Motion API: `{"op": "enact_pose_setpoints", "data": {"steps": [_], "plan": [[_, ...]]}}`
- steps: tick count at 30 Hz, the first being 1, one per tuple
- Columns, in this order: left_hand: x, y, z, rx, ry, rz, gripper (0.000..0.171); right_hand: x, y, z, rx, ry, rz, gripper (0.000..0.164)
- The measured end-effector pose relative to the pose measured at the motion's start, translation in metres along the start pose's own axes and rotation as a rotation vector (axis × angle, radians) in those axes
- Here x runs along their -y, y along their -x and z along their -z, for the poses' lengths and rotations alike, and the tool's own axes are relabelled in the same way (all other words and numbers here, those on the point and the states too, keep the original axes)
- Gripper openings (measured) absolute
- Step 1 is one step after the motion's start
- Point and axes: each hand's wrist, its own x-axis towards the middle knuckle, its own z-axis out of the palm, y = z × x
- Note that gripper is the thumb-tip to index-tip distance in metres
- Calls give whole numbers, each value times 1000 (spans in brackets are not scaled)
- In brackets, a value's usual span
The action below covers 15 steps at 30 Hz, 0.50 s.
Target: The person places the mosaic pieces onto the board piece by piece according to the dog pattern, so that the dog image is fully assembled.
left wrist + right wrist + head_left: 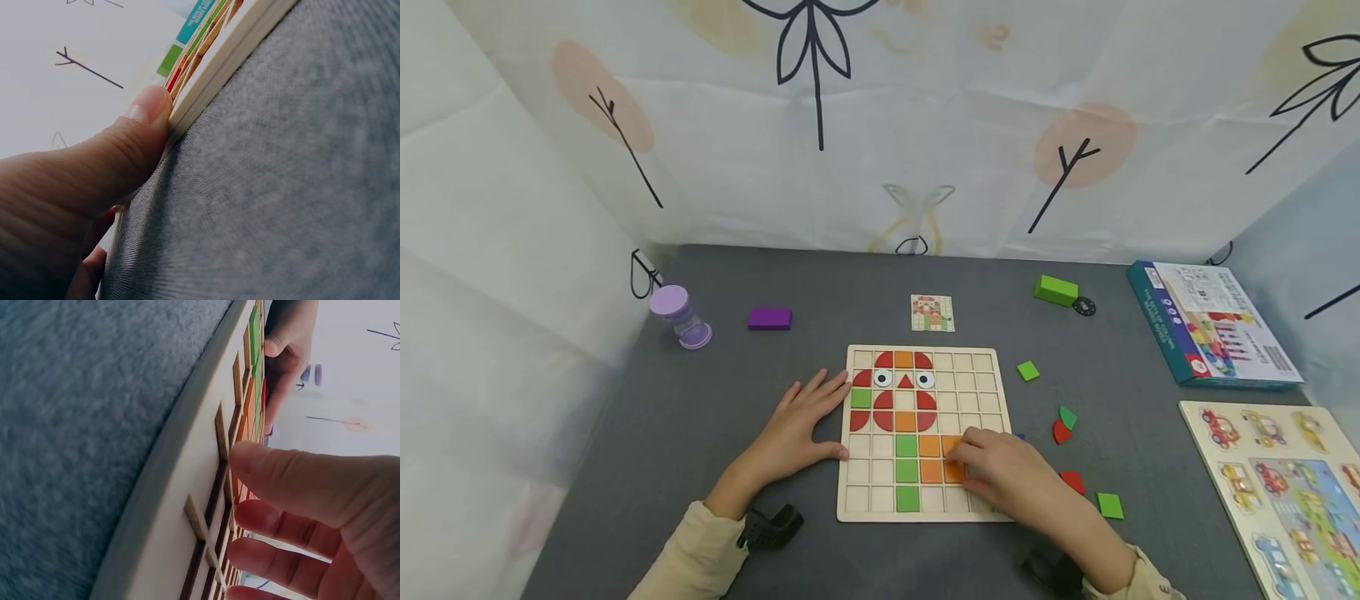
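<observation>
A wooden grid board (967, 402) lies on the grey table, with red, orange and green tiles and two eye pieces set in its cells. My left hand (805, 421) is spread at its left edge, thumb and fingertips against the rim. In the left wrist view the thumb (134, 128) touches the board's side. Over the lower middle, my right hand (1011, 475) has its fingertips at the orange tiles (930, 472), partly covering those at the right. The right wrist view shows the thumb (269, 465) and fingers apart, bent slightly, close against the grid.
Behind the board lies a small pattern card (932, 313). Loose green (1028, 371) and red tiles (1072, 481) are scattered to the right. A puzzle board (1217, 454) and a box (1225, 325) stand farther right. At the back are purple (770, 318) and green blocks (1056, 290) and an hourglass (681, 317).
</observation>
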Motion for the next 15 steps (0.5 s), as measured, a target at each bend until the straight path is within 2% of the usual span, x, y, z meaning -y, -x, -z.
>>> {"op": "enact_pose_setpoints", "data": {"steps": [5,8,12,15], "plan": [[0,0,0,-8,2,-3,92,-4,0,5,12,-15,-14,26],[-1,0,0,-18,9,-10,92,-15,2,13,-28,-12,-65,26],[-2,0,1,-19,10,-7,91,-43,11,25,-103,52,-246,28],[-2,1,2,-12,6,-4,91,-67,22,32,-102,94,-426,30]]}}
